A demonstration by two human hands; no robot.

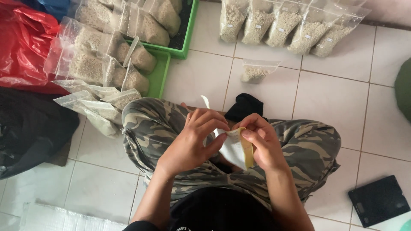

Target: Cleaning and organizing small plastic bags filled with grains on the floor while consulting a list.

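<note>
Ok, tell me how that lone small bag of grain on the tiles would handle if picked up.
The small bag would likely sag and shift: loose grain fills only its lower part. Its clear empty top looks thin and floppy, possibly slick. It lies flat on the tiled floor, so it should not roll.

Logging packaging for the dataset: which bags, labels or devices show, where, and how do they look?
Label sheet: white and yellow strip, between left hand and right hand.
Filled clear bags: piled on green trays, upper left.
Row of clear bags: top, small white labels.
Lone bag: on tile.
Black flat device: lower right.
</note>
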